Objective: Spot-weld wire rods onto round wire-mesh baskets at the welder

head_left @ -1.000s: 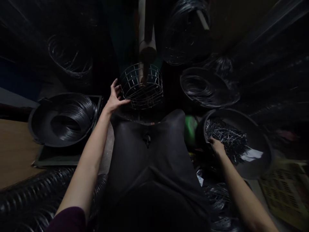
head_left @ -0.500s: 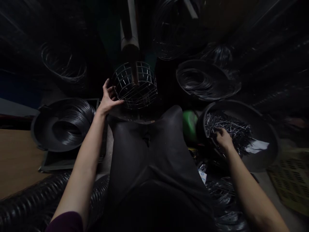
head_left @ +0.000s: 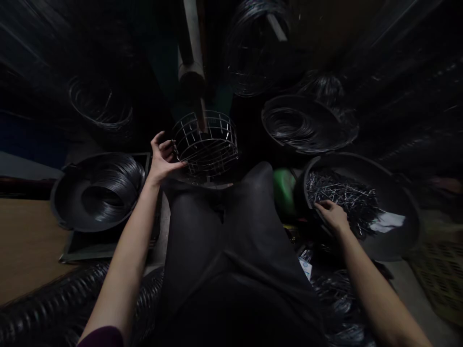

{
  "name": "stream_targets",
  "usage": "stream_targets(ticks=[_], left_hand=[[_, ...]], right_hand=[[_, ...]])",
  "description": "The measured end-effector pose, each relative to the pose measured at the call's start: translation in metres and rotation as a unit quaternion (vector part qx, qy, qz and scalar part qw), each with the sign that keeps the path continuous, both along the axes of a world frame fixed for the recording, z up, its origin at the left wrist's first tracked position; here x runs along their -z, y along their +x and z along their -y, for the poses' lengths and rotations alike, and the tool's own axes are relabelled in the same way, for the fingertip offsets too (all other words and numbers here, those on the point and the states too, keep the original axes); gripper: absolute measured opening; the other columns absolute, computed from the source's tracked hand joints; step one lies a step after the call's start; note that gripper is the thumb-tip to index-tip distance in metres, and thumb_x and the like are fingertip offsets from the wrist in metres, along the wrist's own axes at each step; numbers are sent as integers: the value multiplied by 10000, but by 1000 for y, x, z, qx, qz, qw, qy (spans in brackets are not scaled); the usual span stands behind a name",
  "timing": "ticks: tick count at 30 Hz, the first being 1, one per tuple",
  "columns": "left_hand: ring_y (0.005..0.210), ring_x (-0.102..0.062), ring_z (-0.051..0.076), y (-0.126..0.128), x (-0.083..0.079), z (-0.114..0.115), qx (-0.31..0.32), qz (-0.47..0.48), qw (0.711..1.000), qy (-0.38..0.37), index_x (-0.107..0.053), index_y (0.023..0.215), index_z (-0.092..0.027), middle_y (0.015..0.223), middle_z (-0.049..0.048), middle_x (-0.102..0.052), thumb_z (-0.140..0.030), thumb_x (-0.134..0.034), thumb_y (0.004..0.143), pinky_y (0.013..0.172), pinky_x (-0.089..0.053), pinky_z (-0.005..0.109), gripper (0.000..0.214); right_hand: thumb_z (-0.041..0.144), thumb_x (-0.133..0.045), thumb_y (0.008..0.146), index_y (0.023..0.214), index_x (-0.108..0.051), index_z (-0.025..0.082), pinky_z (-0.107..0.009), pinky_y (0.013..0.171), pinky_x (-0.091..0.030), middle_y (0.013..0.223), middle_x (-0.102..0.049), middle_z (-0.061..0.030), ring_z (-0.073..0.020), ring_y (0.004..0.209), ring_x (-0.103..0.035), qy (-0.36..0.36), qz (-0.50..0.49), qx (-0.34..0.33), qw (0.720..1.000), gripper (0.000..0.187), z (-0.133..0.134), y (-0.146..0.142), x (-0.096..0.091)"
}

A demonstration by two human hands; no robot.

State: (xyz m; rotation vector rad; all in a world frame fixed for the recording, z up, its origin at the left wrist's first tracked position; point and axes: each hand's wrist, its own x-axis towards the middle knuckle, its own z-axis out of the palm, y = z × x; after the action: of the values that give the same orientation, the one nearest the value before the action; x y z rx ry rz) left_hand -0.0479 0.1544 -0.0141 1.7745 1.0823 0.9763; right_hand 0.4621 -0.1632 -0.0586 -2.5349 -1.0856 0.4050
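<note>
While left hand [head_left: 161, 159] grips it, round open-grid wire cage [head_left: 206, 141]

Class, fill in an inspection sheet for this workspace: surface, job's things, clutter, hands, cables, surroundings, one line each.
Surface: wooden board at far left; elsewhere too dark to tell.
Job's things: round wire cage; dark pan of short wire pieces.
Clutter: pan of coiled wire; second wire coil; green object.
Hands: left hand grips the cage's rim; right hand rests in the wire pieces.
Cables: nothing seen.
Surroundings: dim; ribbed black hose at lower left.
</note>
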Motion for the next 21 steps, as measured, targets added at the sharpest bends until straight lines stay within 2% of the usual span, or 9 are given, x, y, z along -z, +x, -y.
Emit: stream_targets(ticks=[4, 6, 8, 10, 12, 15, 17, 19, 21], left_hand=[[1296, -524, 273, 3, -8, 28, -9, -21, 999, 37, -134, 1412, -366, 1397, 123, -430, -732, -794, 501, 1035, -472, 439, 1182], [1304, -510, 265, 8, -15, 42, -9, -40, 997, 65, -168, 1398, -341, 1399, 127, -435, -694, -807, 525, 1056, -455, 429, 1138], [1304, -500, 263, 17, -25, 53, -1, -52, 993, 109, -232, 1379, -316, 1397, 125, -446, -605, -842, 541, 1079, -435, 421, 1076], [1290, -496, 263, 28, -38, 60, 25, -68, 984, 162, -320, 1351, -294, 1374, 113, -476, -511, -860, 564, 1097, -416, 416, 979], [1280, -486, 275, 39, -51, 65, 58, -103, 972, 202, -412, 1317, -277, 1346, 103, -508, -455, -859, 588, 1110, -394, 432, 874], [1296, -443, 321, 53, -67, 69, 87, -184, 954, 220, -546, 1236, -271, 1373, 107, -498, -436, -862, 586, 1108, -370, 489, 742], [1304, -421, 345, 60, -73, 70, 97, -225, 943, 224, -620, 1161, -273, 1402, 110, -477, -418, -860, 589, 1091, -372, 516, 637], [1294, -425, 352, 62, -76, 72, 106, -243, 935, 235, -660, 1114, -274, 1400, 113, -481, -409, -856, 596, 1078, -377, 528, 571], [1278, -442, 352, 61, -77, 73, 107, -243, 932, 246, -671, 1113, -277, 1385, 116, -497, -417, -851, 604, 1069, -385, 534, 557]], right_hand=[[324, -560, 760, 686, -497, 300, -454, 720, -456, 736, -653, -149, -299, 729, -626, 40, 28, 132, 990, 101, -13, -21, -18], [355, -564, 765, 754, -499, 305, -439, 764, -477, 837, -667, -170, -297, 810, -645, 128, 12, 135, 983, 82, -26, -48, -34], [404, -622, 741, 795, -536, 301, -415, 761, -502, 880, -675, -156, -280, 818, -653, 227, -55, 80, 969, 145, -41, -87, -55], [442, -682, 713, 848, -580, 283, -407, 733, -523, 839, -679, -112, -261, 771, -657, 274, -159, -7, 948, 232, -56, -129, -79], [468, -720, 705, 982, -606, 260, -370, 683, -533, 785, -673, -50, -228, 725, -656, 255, -270, -109, 922, 365, -75, -166, -104], [466, -720, 743, 1059, -659, 207, -310, 666, -529, 764, -684, -18, -190, 725, -657, 136, -375, -285, 872, 413, -113, -200, -136], [413, -674, 801, 988, -715, 176, -297, 714, -529, 797, -716, -32, -182, 767, -670, 64, -374, -368, 849, 305, -140, -212, -148], [336, -627, 847, 964, -741, 173, -290, 761, -523, 854, -744, -37, -179, 808, -684, 61, -299, -404, 862, 231, -162, -220, -154], [289, -604, 880, 1028, -744, 187, -282, 770, -511, 952, -758, -43, -185, 851, -698, 86, -152, -437, 882, 228, -173, -228, -154]])
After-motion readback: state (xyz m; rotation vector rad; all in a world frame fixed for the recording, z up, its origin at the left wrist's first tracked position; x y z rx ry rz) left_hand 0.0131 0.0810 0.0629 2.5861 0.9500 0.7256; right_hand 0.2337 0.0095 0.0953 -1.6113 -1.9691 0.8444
